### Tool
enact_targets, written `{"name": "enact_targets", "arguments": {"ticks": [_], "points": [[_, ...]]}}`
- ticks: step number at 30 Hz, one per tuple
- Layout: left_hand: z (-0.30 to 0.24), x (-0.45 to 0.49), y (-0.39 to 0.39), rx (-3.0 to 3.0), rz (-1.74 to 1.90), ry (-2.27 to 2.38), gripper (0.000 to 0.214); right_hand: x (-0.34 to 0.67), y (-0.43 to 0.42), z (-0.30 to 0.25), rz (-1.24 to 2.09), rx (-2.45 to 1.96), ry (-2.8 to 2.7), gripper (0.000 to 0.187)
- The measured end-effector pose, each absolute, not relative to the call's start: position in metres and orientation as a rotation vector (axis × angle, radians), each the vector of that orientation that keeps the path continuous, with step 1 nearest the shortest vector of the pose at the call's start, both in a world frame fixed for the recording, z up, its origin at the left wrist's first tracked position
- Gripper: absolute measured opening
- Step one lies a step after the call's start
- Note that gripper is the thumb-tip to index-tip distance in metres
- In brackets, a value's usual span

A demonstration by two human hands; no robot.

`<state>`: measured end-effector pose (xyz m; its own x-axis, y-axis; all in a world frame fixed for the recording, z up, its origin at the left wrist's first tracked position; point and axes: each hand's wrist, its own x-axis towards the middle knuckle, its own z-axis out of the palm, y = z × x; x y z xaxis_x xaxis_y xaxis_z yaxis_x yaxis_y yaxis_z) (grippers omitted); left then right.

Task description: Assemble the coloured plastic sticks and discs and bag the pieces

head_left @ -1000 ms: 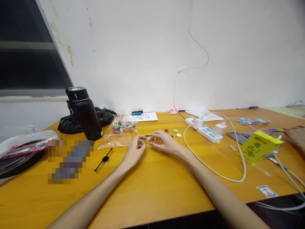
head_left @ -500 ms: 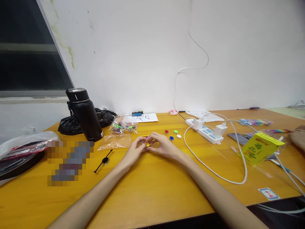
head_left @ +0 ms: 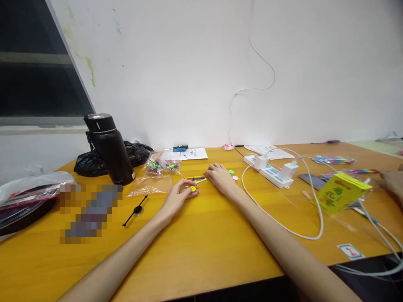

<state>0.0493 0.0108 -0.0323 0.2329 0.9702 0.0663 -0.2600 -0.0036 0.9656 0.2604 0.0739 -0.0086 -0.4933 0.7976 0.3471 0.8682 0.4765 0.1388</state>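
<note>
My left hand (head_left: 178, 196) rests on the yellow table (head_left: 201, 243), its thumb and fingers pinched on a small yellow disc (head_left: 193, 188). Just beyond it lies a short bundle of coloured sticks (head_left: 195, 179). My right hand (head_left: 220, 178) lies palm down further back, fingers curled onto the table where small coloured discs lie. A green disc (head_left: 231, 172) and a white disc (head_left: 235, 178) show beside its fingers. What is under those fingers is hidden.
A black bottle (head_left: 110, 149) and a black bag (head_left: 94, 161) stand at the back left, with clear bags of coloured parts (head_left: 162, 165) beside them. A black pointer piece (head_left: 135, 209) lies left. A power strip (head_left: 270, 172), white cable (head_left: 310, 235), yellow carton (head_left: 338, 193) and another person's hand (head_left: 392, 182) are right.
My hands have come apart. The right hand moved back and right onto the coloured discs, covering the red and blue ones. The left hand stayed, keeping the yellow disc.
</note>
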Motion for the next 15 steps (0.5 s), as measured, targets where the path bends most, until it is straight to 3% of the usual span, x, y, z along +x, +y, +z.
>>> {"name": "enact_targets", "arguments": {"ticks": [15], "points": [[-0.033, 0.05, 0.012, 1.115, 1.148, 0.811, 0.024, 0.251, 0.091, 0.007, -0.461, -1.344, -2.654, 0.013]]}}
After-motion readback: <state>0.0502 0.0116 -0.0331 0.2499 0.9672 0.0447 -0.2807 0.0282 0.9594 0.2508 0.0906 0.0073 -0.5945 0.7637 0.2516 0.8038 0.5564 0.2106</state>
